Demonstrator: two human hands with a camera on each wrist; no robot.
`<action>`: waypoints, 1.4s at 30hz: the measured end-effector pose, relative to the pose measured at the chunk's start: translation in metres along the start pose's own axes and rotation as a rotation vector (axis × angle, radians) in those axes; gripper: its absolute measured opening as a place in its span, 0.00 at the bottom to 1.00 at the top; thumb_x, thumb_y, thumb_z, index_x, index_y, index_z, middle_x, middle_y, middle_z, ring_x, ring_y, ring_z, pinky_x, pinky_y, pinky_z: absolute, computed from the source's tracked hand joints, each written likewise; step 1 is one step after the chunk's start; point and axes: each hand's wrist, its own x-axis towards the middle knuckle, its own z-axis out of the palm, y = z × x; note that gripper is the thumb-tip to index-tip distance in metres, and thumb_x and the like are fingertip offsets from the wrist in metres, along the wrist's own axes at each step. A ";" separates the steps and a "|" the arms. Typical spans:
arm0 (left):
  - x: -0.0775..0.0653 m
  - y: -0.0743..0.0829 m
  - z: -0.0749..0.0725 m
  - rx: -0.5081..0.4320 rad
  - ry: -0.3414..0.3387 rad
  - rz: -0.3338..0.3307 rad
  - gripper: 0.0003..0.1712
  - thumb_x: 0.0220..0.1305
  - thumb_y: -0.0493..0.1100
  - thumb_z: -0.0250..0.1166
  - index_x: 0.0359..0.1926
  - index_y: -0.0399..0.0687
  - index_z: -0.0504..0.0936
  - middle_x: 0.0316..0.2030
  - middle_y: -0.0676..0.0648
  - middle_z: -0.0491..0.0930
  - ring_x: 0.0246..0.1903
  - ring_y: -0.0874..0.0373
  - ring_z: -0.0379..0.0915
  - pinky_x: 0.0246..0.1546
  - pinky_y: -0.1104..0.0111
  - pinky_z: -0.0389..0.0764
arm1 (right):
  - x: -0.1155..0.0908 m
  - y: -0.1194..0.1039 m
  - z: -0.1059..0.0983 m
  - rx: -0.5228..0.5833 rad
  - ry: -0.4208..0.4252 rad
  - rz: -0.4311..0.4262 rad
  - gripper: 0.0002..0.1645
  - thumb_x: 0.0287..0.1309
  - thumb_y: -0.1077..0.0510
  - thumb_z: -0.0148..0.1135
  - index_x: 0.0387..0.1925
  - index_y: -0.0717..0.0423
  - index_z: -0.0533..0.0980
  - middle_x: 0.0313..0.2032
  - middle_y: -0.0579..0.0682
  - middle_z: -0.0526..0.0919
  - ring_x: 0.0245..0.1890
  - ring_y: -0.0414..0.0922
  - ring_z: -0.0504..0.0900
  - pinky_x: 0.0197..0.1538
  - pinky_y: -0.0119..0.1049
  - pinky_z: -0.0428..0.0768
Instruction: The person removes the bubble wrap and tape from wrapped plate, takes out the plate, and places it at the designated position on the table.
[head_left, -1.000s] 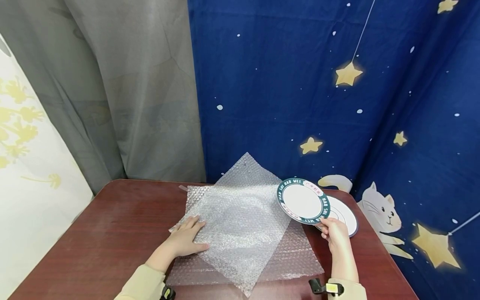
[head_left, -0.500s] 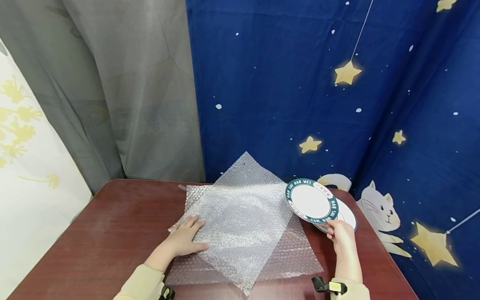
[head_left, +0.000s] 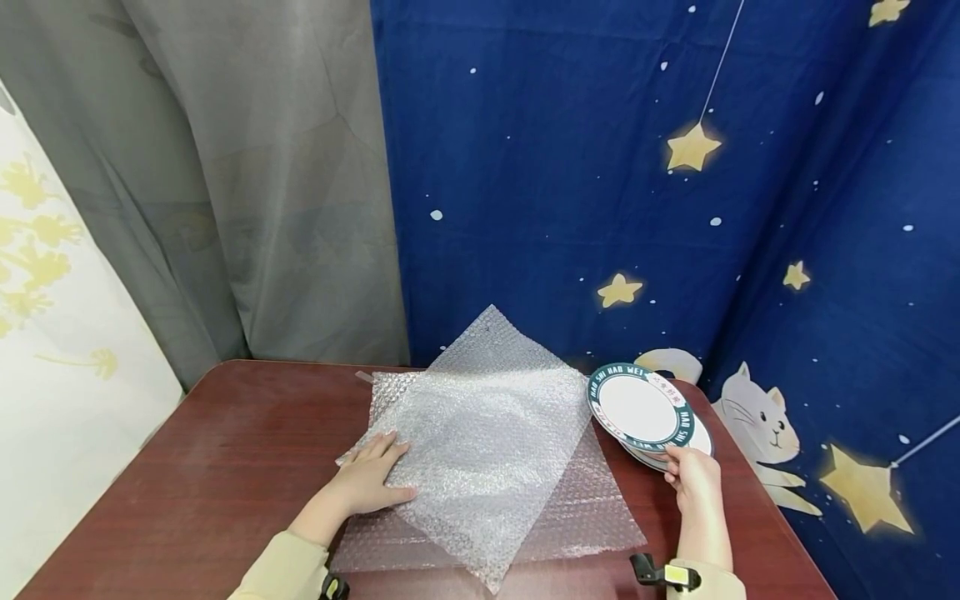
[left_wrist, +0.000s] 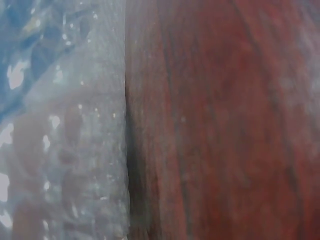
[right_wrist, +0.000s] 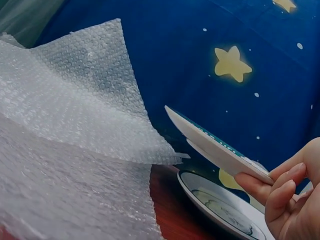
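In the head view my right hand [head_left: 693, 479] pinches the near rim of a plate [head_left: 637, 407] with a dark green lettered border. The right wrist view shows this plate tilted, held above a second white plate [right_wrist: 220, 207] that lies on the table. My left hand [head_left: 367, 477] rests with spread fingers on the left edge of the bubble wrap [head_left: 480, 442]. Two sheets overlap there, the upper one turned like a diamond, and a round raised shape shows under it. In the left wrist view only bubble wrap [left_wrist: 65, 150] and tabletop appear, without the hand.
A reddish-brown wooden table [head_left: 217, 467] carries everything. Behind it hang a grey curtain [head_left: 300, 208] and a blue star-patterned curtain [head_left: 540, 167]. The bubble wrap's far corner stands up against the blue curtain. The second plate lies near the table's right edge.
My right hand has moved to the right with the green-bordered plate, which now covers more of the second plate. My left hand has stayed on the bubble wrap.
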 end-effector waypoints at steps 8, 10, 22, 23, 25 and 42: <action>-0.001 0.001 0.000 -0.001 -0.004 -0.005 0.48 0.53 0.66 0.66 0.68 0.44 0.67 0.69 0.36 0.56 0.69 0.37 0.46 0.60 0.34 0.48 | 0.004 0.005 -0.008 -0.005 0.047 0.038 0.06 0.64 0.67 0.51 0.37 0.69 0.72 0.18 0.46 0.78 0.14 0.35 0.65 0.19 0.25 0.67; -0.001 0.000 0.001 0.000 -0.006 -0.006 0.48 0.53 0.66 0.66 0.67 0.44 0.67 0.69 0.36 0.56 0.69 0.37 0.46 0.60 0.34 0.48 | 0.004 0.005 -0.010 -0.005 0.054 0.045 0.06 0.64 0.67 0.51 0.36 0.68 0.74 0.18 0.46 0.78 0.14 0.35 0.65 0.19 0.25 0.67; -0.001 -0.001 0.003 -0.002 -0.005 -0.006 0.48 0.53 0.67 0.66 0.67 0.43 0.67 0.69 0.36 0.55 0.69 0.37 0.45 0.59 0.34 0.49 | 0.004 0.006 -0.021 -0.008 0.106 0.077 0.07 0.65 0.66 0.52 0.41 0.68 0.73 0.19 0.45 0.78 0.15 0.35 0.66 0.20 0.26 0.68; -0.001 -0.001 0.003 -0.005 -0.006 -0.006 0.48 0.53 0.67 0.66 0.67 0.43 0.67 0.69 0.35 0.55 0.69 0.37 0.45 0.59 0.34 0.48 | 0.005 0.007 -0.022 -0.008 0.111 0.081 0.07 0.65 0.66 0.52 0.41 0.68 0.73 0.19 0.45 0.78 0.15 0.35 0.66 0.20 0.26 0.68; -0.001 -0.001 0.003 -0.007 -0.005 -0.004 0.48 0.53 0.67 0.66 0.67 0.43 0.67 0.69 0.35 0.55 0.69 0.36 0.45 0.59 0.34 0.48 | 0.006 0.008 -0.023 -0.004 0.114 0.078 0.07 0.64 0.67 0.52 0.40 0.68 0.73 0.18 0.45 0.78 0.15 0.35 0.66 0.19 0.25 0.68; 0.000 -0.001 0.001 0.012 0.004 0.003 0.48 0.53 0.66 0.66 0.67 0.43 0.68 0.69 0.35 0.56 0.69 0.36 0.46 0.59 0.34 0.49 | 0.008 0.011 -0.028 0.002 0.117 0.086 0.07 0.63 0.68 0.52 0.37 0.69 0.75 0.17 0.46 0.79 0.14 0.34 0.66 0.18 0.25 0.67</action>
